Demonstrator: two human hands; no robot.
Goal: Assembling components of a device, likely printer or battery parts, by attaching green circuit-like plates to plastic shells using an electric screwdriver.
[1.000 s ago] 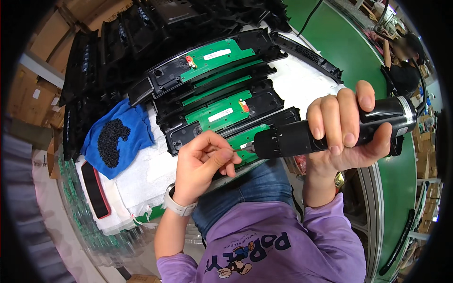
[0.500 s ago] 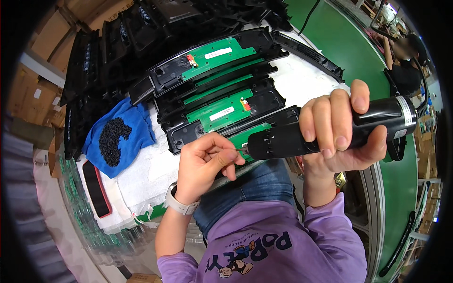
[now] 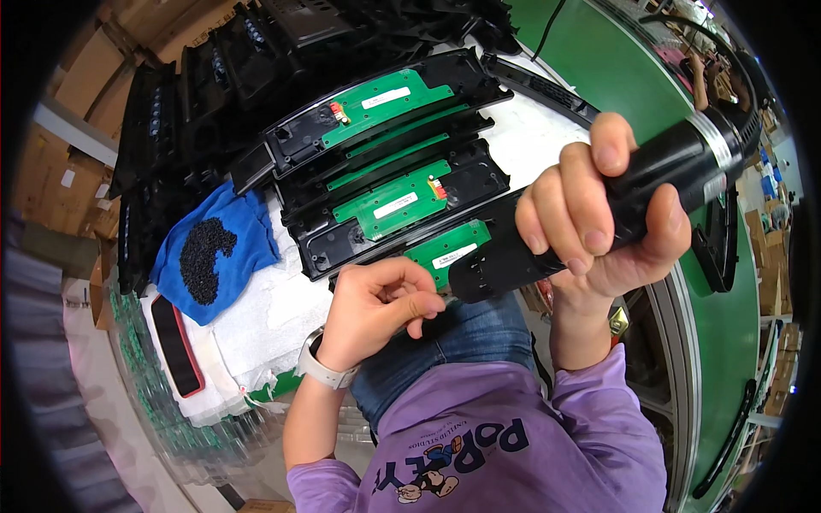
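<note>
Nearest to the view, the right hand (image 3: 617, 267) has its grip clamped around the thick black body of a power driver (image 3: 633, 201), which slants down so that its nose is just beside the fingertips of the left hand (image 3: 369, 309). The grip of this left hand is drawn inward, thumb toward forefinger, but the part is small and half hidden, so I cannot tell whether they really meet or pinch some tiny thing. Just behind the nose lies the nearest green board (image 3: 466, 235), set in its black panel, then a middle green board (image 3: 402, 186), and further back a far green board (image 3: 376, 118); thin green strips are visible between these last two. To the left, a phone (image 3: 175, 346) and a blue cloth (image 3: 256, 239) rest on the white-covered counter (image 3: 265, 316), the cloth bearing a pile of small black pieces (image 3: 201, 261). By my judgement the work is only partway: the boards already sit in their panels, while the pile is plentiful, and the fastening of the nearest one seems not yet complete. Farthest, many black housings (image 3: 231, 103) are stacked, with no green board visible on them.
</note>
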